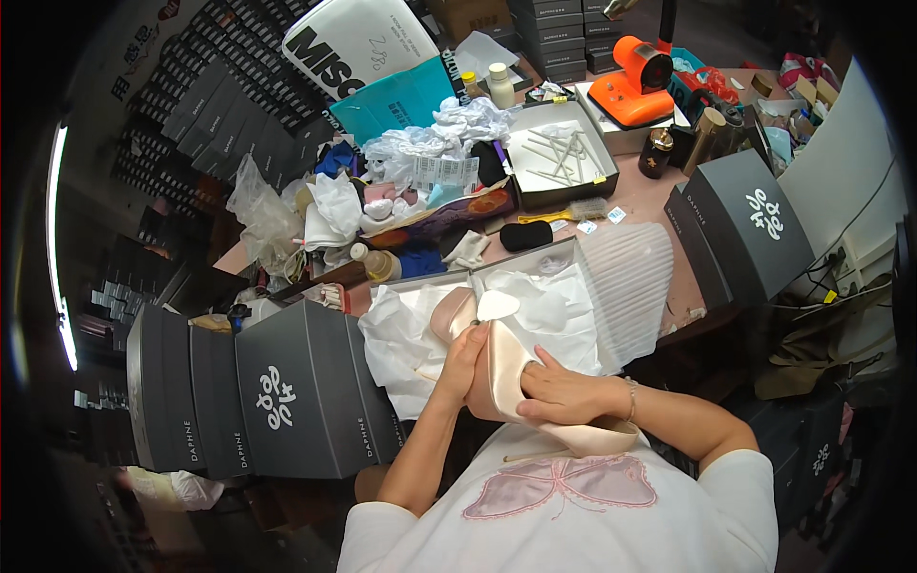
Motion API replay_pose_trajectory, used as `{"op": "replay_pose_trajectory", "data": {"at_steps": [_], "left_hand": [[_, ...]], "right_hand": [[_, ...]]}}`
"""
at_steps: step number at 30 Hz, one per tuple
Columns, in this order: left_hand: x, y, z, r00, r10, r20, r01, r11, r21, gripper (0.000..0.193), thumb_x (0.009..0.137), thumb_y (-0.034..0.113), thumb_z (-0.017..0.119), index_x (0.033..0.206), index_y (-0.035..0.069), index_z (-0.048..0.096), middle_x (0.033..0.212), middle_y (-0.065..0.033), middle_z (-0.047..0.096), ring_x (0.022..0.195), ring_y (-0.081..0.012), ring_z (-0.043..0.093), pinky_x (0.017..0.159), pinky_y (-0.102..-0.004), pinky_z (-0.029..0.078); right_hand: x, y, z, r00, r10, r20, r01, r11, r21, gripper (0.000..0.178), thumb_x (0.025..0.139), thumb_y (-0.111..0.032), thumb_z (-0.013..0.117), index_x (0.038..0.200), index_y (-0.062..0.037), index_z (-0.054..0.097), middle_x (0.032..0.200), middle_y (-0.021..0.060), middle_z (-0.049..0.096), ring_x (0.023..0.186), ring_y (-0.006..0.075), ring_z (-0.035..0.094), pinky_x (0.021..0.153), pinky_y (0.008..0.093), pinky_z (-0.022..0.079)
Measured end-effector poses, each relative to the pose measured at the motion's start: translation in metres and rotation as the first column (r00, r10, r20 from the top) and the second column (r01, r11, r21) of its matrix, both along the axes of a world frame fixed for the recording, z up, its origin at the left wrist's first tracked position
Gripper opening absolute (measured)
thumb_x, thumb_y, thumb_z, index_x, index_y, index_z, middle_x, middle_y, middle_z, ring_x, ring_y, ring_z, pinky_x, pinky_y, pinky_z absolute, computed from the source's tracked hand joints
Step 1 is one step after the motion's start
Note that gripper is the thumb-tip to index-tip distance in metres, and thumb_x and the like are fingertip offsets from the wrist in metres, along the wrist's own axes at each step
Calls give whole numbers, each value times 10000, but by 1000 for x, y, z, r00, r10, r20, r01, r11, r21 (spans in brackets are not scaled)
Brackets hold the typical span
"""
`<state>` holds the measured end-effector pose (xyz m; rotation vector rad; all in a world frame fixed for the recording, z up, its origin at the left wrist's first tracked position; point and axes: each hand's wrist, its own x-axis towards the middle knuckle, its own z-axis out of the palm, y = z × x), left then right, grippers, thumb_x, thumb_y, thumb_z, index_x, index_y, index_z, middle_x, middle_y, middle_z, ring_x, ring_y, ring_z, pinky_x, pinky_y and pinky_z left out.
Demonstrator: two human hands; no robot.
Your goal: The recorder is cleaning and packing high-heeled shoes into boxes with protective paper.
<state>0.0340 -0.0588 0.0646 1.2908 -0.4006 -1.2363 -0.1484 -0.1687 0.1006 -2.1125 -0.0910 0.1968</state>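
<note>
While both hands grip, satin shoe (506, 377), tissue (411, 334)

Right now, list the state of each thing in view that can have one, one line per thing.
Pale pink satin high-heeled shoe: held between both hands, sole turned sideways.
Left hand: pressed against the shoe's side, fingers curled.
Right hand: laid flat on the shoe's other side.
White shoebox with tissue paper: open, paper spread out.
Shallow white box of sticks: open.
Dark grey shoeboxes: closed, standing on edge.
Orange handheld steamer: upright on its base.
</note>
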Motion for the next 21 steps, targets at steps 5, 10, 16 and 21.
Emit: {"op": "replay_pose_trajectory", "data": {"at_steps": [5,10,16,21], "left_hand": [[20,13,-4,996,82,42,-86,993,78,397,974,388,486,1067,12,574,926,-54,640,793,-111,616,707,-235,502],[22,34,10,979,200,-25,-200,980,-9,430,977,406,472,1158,19,523,1058,-88,610,930,-146,609,813,-271,502],[-36,47,1,736,578,-352,-630,775,-45,607,962,491,435,1367,40,394,1322,-121,507,1220,-249,498,1038,-387,396],[25,61,-24,749,515,-417,-585,810,-51,541,935,440,510,1264,10,502,1174,-133,603,1061,-237,597,933,-374,482]], "right_hand": [[42,10,-18,994,28,-106,-29,1000,-11,751,987,-540,140,1057,79,559,1073,274,510,1159,379,444,1086,642,57],[53,19,-12,999,52,4,-53,998,23,784,985,-551,133,1061,100,563,1092,288,515,1170,381,441,1088,637,54],[69,16,-3,999,-27,37,30,994,-105,774,969,-569,241,1045,139,546,1073,308,529,1142,392,464,1086,627,86],[66,37,5,962,74,261,-81,997,13,683,980,-510,331,1184,111,526,1225,315,495,1246,396,415,1098,560,175]]}}
